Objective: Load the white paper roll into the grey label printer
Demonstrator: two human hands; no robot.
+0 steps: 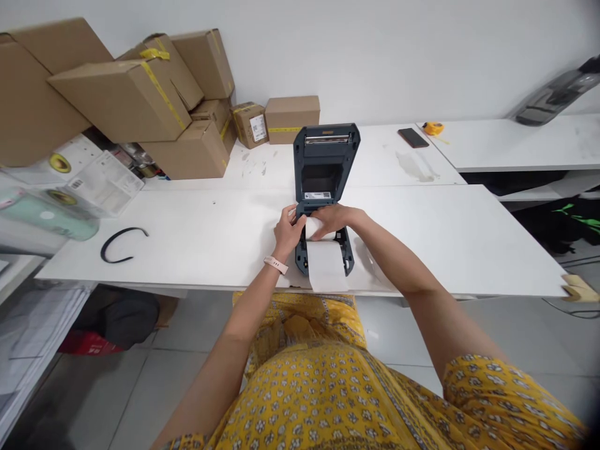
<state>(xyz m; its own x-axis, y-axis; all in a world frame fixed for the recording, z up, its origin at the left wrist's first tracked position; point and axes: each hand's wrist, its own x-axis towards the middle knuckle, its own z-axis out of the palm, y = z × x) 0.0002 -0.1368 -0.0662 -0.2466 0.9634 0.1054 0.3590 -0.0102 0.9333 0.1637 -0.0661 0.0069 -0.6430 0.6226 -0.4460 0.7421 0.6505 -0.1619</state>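
A dark grey label printer (325,164) stands on the white table (197,237) with its lid raised. A white paper roll (311,227) lies in its bay, and a strip of paper (325,267) runs out over the front edge. My left hand (287,230) grips the roll's left end with curled fingers. My right hand (330,220) lies over the top of the roll, fingers closed on it. A pale watch strap is on my left wrist.
Cardboard boxes (122,94) are stacked at the back left against the wall. A black curved band (122,242) lies on the table to the left. A phone (413,137) and a yellow tape measure (432,129) sit at the back right.
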